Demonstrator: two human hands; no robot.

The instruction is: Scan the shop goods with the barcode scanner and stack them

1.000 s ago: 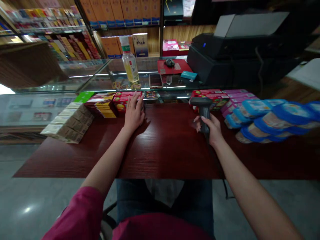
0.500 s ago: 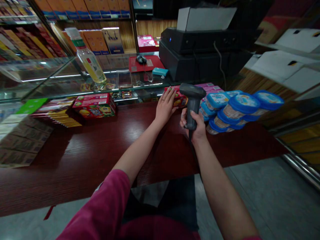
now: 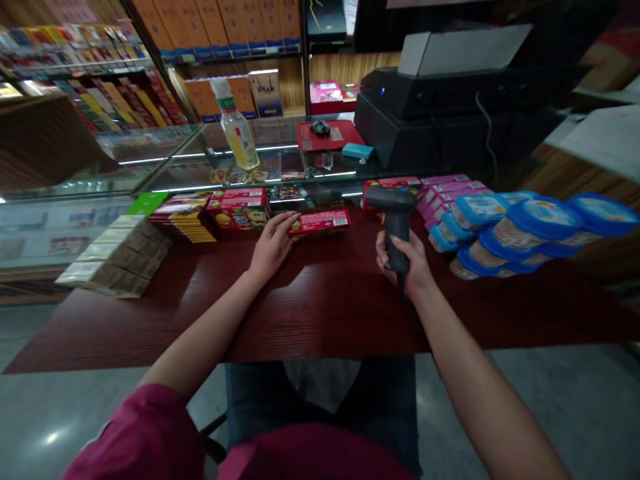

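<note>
My left hand (image 3: 273,245) grips the left end of a small red box (image 3: 324,220) lying on the dark wooden counter (image 3: 310,307). A handheld barcode scanner (image 3: 397,230) stands upright in my right hand (image 3: 411,263), its head above my fingers and its cord hanging below. Left of the held box sits a stack of red cartoon-printed boxes (image 3: 237,210). Behind the scanner lies another red box (image 3: 395,183), partly hidden by the scanner's head.
Pink boxes (image 3: 445,197) and blue-lidded tubs (image 3: 537,223) are stacked at right. Thin maroon-and-yellow packs (image 3: 183,217) and pale cartons (image 3: 120,260) stand at left. A glass display case (image 3: 185,160) behind bears a drink bottle (image 3: 237,137), mouse (image 3: 320,128) and black machine (image 3: 425,127).
My left hand has moved left along the counter with a red box, away from the red box behind the scanner. The view has shifted left; my right hand still holds the scanner.
</note>
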